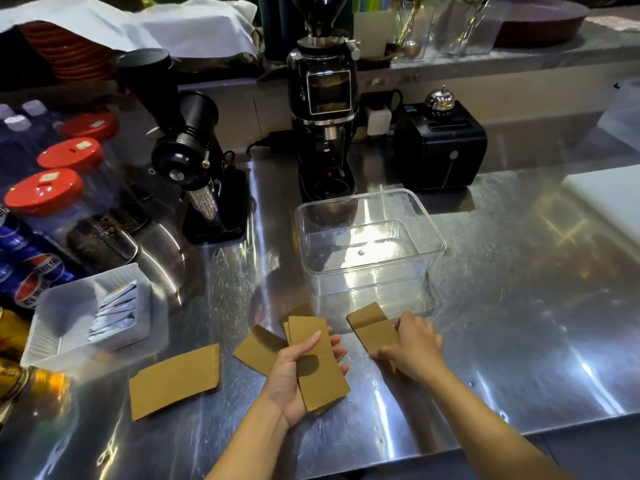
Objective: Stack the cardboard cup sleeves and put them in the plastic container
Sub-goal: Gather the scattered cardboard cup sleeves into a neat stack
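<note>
At the far left edge, cola bottles (20, 268) and amber cans (14, 375) are cut off by the frame, so only parts of their labels show. Beside them stand red-lidded jars (45, 192), their contents dark and hard to make out, and a white tray (62, 327) holding small sachets (114, 313).

On the steel bench (519, 306) a flat cardboard sleeve (175, 384) lies alone at the left. A second sleeve (258, 348) lies just right of it, its near corner hidden behind the left hand (294, 379). That hand pinches a small stack of sleeves (320, 362), thumb on top and fingers curled underneath; the edges are fanned, but the count cannot be told. Another sleeve tip (301, 310) peeks out behind the stack, mostly covered.

The right hand (415, 344) rests on a sleeve lying on the bench (372, 327), fingers bent down over its near end, which they hide; whether it is gripped or only pressed cannot be told.

Just beyond the hands stands the clear plastic container (433, 237), with no sleeves inside. Behind it are two black grinders (194, 157) (323, 98), a black box (440, 147) topped by a bell, and a white board (609, 199) cut off at the right
</note>
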`<state>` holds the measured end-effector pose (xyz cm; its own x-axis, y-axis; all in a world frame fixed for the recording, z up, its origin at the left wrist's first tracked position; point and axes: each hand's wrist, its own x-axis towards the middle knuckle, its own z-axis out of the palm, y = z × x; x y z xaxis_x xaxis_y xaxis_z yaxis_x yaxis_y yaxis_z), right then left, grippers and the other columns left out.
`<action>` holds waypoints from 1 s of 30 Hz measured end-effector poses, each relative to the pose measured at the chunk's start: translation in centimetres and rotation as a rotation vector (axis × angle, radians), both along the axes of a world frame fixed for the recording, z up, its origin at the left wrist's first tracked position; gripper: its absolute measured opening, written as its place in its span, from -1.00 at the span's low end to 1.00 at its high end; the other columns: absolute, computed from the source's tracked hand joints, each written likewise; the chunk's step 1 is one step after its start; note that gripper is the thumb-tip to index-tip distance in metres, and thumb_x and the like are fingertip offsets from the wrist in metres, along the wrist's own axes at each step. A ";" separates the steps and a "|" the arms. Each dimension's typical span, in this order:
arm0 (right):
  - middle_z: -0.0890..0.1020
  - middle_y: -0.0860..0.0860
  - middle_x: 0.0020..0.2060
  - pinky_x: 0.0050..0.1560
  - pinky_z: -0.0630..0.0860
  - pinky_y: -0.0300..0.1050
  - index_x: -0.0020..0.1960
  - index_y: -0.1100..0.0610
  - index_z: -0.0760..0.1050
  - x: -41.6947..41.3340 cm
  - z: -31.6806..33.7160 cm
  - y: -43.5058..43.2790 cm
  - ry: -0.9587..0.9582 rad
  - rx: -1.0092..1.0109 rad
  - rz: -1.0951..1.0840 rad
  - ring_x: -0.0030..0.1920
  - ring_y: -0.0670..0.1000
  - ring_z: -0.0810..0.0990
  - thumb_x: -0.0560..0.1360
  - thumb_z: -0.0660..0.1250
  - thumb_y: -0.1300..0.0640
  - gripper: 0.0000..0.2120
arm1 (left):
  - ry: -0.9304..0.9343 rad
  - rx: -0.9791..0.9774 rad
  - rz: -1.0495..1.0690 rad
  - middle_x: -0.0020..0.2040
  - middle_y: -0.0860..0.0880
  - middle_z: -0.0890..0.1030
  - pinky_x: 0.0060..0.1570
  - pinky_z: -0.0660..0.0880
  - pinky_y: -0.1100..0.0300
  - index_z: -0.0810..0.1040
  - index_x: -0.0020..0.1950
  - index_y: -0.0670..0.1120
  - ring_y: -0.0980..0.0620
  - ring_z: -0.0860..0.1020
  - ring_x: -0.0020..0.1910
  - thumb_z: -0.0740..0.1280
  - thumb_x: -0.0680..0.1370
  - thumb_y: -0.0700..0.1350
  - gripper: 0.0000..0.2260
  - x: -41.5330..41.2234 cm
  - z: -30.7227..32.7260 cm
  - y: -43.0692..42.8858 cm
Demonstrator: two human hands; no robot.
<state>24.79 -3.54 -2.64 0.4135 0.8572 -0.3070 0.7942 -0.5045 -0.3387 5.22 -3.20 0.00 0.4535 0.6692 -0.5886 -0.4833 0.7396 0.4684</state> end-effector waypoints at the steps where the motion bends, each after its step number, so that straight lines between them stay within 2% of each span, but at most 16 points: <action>1: 0.51 0.10 0.04 0.04 0.41 0.01 0.02 0.13 0.38 0.1 0.0 0.0 0.062 0.013 -0.007 0.11 0.15 0.45 0.17 0.52 -0.16 -0.40 | 0.003 0.000 0.000 -0.03 -0.21 0.60 -0.05 0.56 -0.05 0.53 0.15 -0.27 -0.12 0.57 -0.10 0.38 0.37 -0.15 -0.62 0.0 0.0 0.0; 3: 0.50 0.08 -0.10 -0.13 0.46 -0.01 -0.14 0.10 0.32 0.4 0.1 -0.1 0.223 0.046 -0.028 -0.05 0.12 0.50 0.18 0.54 -0.07 -0.52 | 0.012 -0.004 0.004 -0.02 -0.21 0.60 -0.05 0.56 -0.05 0.50 0.19 -0.28 -0.12 0.56 -0.09 0.39 0.37 -0.14 -0.57 0.0 0.0 0.1; 6: 0.49 0.01 -0.29 -0.29 0.39 -0.06 -0.28 0.06 0.25 0.7 0.4 -0.1 0.391 0.069 -0.054 -0.27 0.02 0.47 0.27 0.50 0.04 -0.61 | 0.021 -0.023 0.029 -0.03 -0.21 0.60 -0.07 0.57 -0.03 0.50 0.20 -0.28 -0.12 0.58 -0.12 0.40 0.35 -0.14 -0.55 0.0 0.0 0.1; 10: 0.56 0.12 -0.28 -0.22 0.50 0.03 -0.29 0.10 0.35 0.0 1.4 -0.2 0.680 0.232 -0.162 -0.25 0.07 0.54 0.36 0.46 0.16 -0.74 | 0.040 -0.032 0.069 -0.07 -0.21 0.63 -0.03 0.55 -0.06 0.53 0.14 -0.28 -0.10 0.60 -0.14 0.41 0.32 -0.14 -0.57 -0.2 -0.2 0.2; 11: 0.56 0.14 -0.27 -0.27 0.51 -0.01 -0.28 0.11 0.37 -0.4 1.9 -0.2 0.748 0.261 -0.179 -0.25 0.08 0.54 0.37 0.45 0.17 -0.75 | 0.040 -0.034 0.070 -0.08 -0.21 0.64 -0.03 0.55 -0.06 0.55 0.11 -0.28 -0.10 0.60 -0.14 0.42 0.31 -0.13 -0.59 -0.2 -0.2 0.3; 13: 0.55 0.14 -0.27 -0.46 0.42 -0.23 -0.26 0.13 0.40 -1.3 2.8 -0.3 0.861 0.274 -0.189 -0.31 0.01 0.52 0.38 0.45 0.16 -0.79 | 0.013 -0.043 0.038 -0.11 -0.22 0.67 -0.09 0.60 -0.08 0.59 0.02 -0.26 -0.13 0.63 -0.14 0.42 0.32 -0.10 -0.65 -0.4 0.0 0.2; 16: 0.49 0.08 -0.40 -0.62 0.29 -0.33 -0.26 0.16 0.41 -3.2 3.9 -0.4 0.984 0.245 -0.139 -0.53 -0.14 0.44 0.39 0.43 0.19 -0.81 | -0.036 -0.018 -0.013 0.06 -0.28 0.65 -0.09 0.60 -0.12 0.60 0.10 -0.24 -0.24 0.62 0.02 0.38 0.37 -0.03 -0.61 -0.6 0.2 0.0; 19: 0.44 0.02 -0.48 -0.65 0.25 -0.33 -0.30 0.14 0.39 -5.0 4.1 -0.6 1.023 0.224 -0.075 -0.64 -0.19 0.36 0.39 0.43 0.22 -0.79 | -0.059 -0.009 0.000 0.03 -0.27 0.66 -0.07 0.60 -0.13 0.60 0.10 -0.22 -0.22 0.64 -0.03 0.40 0.35 -0.01 -0.59 -0.8 0.1 -0.1; 23: 0.48 -0.07 -0.53 -0.63 0.25 -0.41 -0.31 0.11 0.40 -6.8 3.4 -0.7 0.985 0.207 0.010 -0.64 -0.25 0.40 0.37 0.44 0.21 -0.79 | -0.027 0.005 0.026 -0.10 -0.25 0.69 -0.10 0.61 -0.11 0.65 -0.01 -0.22 -0.18 0.66 -0.16 0.36 0.39 -0.08 -0.72 -1.3 -0.3 -0.2; 26: 0.55 -0.13 -0.57 -0.48 0.35 -0.39 -0.31 0.10 0.43 -7.6 3.0 -0.7 0.955 0.182 0.072 -0.52 -0.29 0.47 0.34 0.47 0.20 -0.79 | -0.022 0.015 0.036 -0.14 -0.22 0.70 -0.17 0.63 -0.04 0.67 -0.07 -0.22 -0.15 0.67 -0.19 0.30 0.41 -0.11 -0.76 -1.8 -0.4 -0.5; 28: 0.59 -0.09 -0.43 -0.32 0.42 -0.25 -0.30 0.10 0.46 -8.0 2.7 -0.8 0.915 0.183 0.101 -0.35 -0.20 0.54 0.34 0.47 0.18 -0.83 | -0.028 0.008 0.051 -0.11 -0.23 0.70 -0.17 0.63 -0.04 0.64 -0.02 -0.23 -0.16 0.67 -0.17 0.29 0.41 -0.11 -0.73 -2.2 -0.5 -0.5; 30: 0.60 -0.06 -0.37 -0.29 0.45 -0.24 -0.29 0.08 0.49 -8.1 2.6 -0.7 0.854 0.198 0.119 -0.29 -0.12 0.56 0.36 0.45 0.12 -0.85 | -0.016 0.012 0.066 -0.09 -0.23 0.69 -0.09 0.60 -0.05 0.62 0.02 -0.24 -0.17 0.65 -0.15 0.28 0.42 -0.10 -0.71 -2.8 -0.8 -0.6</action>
<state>16.64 -4.26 -0.01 0.0155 0.9502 -0.3113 0.2738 -0.3034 -0.9127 2.45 -3.81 -0.76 0.4171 0.7052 -0.5733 -0.5385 0.6999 0.4691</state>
